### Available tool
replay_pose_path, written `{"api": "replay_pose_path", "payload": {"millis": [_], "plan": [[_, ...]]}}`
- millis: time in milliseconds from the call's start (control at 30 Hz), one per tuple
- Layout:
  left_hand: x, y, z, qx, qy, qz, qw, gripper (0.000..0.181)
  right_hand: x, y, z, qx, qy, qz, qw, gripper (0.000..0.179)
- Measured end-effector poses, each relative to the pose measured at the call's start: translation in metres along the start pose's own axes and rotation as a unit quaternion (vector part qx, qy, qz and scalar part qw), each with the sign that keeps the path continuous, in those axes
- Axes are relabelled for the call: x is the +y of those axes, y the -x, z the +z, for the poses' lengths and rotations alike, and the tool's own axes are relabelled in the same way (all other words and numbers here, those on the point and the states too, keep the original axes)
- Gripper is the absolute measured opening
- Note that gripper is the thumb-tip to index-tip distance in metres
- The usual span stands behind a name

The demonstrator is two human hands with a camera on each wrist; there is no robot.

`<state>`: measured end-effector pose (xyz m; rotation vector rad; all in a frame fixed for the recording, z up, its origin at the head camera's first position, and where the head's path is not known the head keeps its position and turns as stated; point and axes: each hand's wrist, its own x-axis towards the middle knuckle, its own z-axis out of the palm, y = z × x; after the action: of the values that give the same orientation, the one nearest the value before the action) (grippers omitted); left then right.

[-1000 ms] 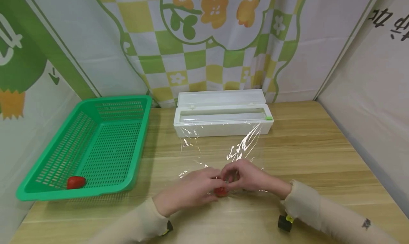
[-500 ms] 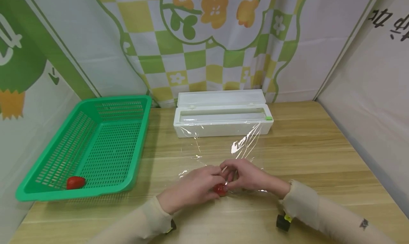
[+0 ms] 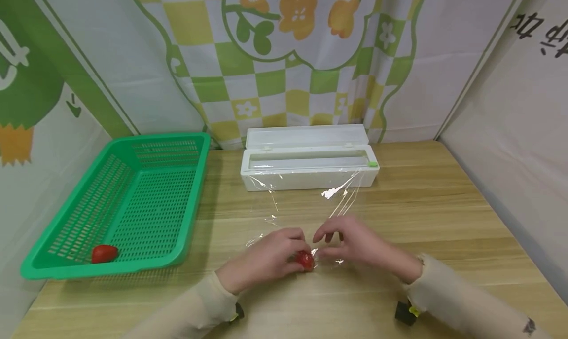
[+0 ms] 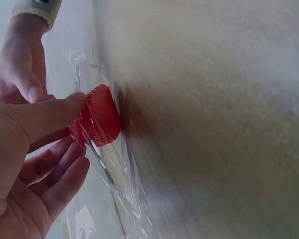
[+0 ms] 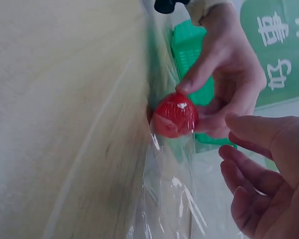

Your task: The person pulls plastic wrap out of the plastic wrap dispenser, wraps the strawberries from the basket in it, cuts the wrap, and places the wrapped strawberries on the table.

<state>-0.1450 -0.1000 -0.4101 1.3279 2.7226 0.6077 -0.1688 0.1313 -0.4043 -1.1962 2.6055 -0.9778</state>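
My left hand grips a red strawberry low over the table, thumb on one side and fingers on the other. Clear plastic wrap lies over the strawberry and shows bright creases in both wrist views. Just right of the fruit, my right hand is loosely bent with a gap between thumb and fingers, and nothing is gripped in it. In the right wrist view, its fingers are apart from the strawberry. The wrap runs back to a white wrap dispenser box, whose lid stands up.
At left stands a green plastic basket with another red strawberry in its near left corner. The wooden table meets fabric walls at the back and sides. A green cutter slider sits at the box's right end.
My right hand has moved away from the strawberry to the right, and its fingers have spread. The left hand keeps hold of the strawberry, which shows more now. Creases in the wrap have shifted.
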Motion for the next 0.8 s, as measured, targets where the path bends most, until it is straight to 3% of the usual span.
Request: {"api": "replay_pose_path", "payload": {"millis": [133,267,533,800], "plan": [[-0.001,0.001,-0.001,-0.003,0.025,-0.006,0.9997,0.019,-0.007,0.006,0.001,0.033,0.059,-0.093,0.9933,0.013],[-0.002,0.001,-0.002,-0.007,0.046,-0.018,0.9988,0.024,-0.012,0.011,0.005,0.04,0.098,-0.143,0.984,0.013],[-0.006,-0.002,-0.001,-0.007,0.068,-0.037,0.997,0.022,-0.015,0.009,0.009,0.019,0.119,-0.152,0.9811,0.015],[-0.016,-0.005,-0.004,-0.039,0.107,-0.066,0.9913,0.021,-0.012,0.008,0.01,0.009,0.104,-0.127,0.9864,0.02]]}}
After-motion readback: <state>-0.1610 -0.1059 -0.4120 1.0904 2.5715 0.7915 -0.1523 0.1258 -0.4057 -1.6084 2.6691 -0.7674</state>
